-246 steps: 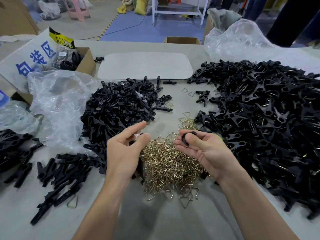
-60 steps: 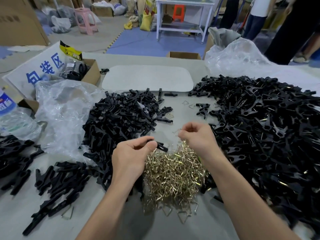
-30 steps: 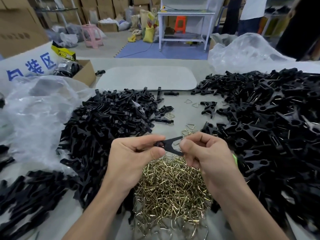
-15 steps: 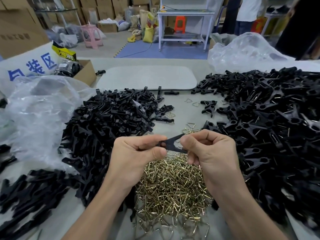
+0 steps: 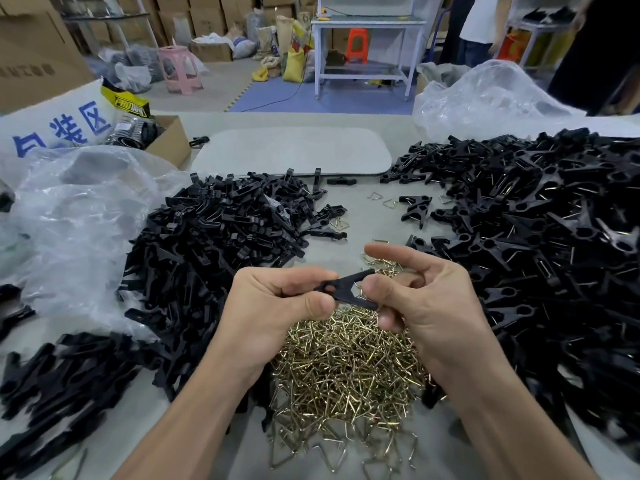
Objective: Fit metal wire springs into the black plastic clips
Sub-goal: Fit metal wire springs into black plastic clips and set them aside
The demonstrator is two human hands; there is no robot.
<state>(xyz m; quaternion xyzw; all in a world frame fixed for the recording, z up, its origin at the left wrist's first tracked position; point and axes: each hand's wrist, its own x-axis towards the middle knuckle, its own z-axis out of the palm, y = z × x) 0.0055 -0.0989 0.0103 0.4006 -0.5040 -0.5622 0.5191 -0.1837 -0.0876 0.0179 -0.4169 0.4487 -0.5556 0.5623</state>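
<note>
A black plastic clip (image 5: 348,288) is held between both hands above a heap of brass-coloured wire springs (image 5: 349,362). My left hand (image 5: 273,306) pinches its ringed left end with thumb and fingers. My right hand (image 5: 426,299) pinches its forked right end with the thumb; its index finger sticks out straight above the clip. A wire spring in the clip cannot be made out.
A pile of black clip parts (image 5: 221,244) lies to the left, a larger pile of black clips (image 5: 540,244) to the right. Clear plastic bags (image 5: 72,216), a cardboard box (image 5: 166,140) and a grey pad (image 5: 294,152) sit further back on the grey table (image 5: 360,216).
Both hands have kept hold of the clip. My right index finger has lifted off and straightened above it, and the clip has tilted slightly.
</note>
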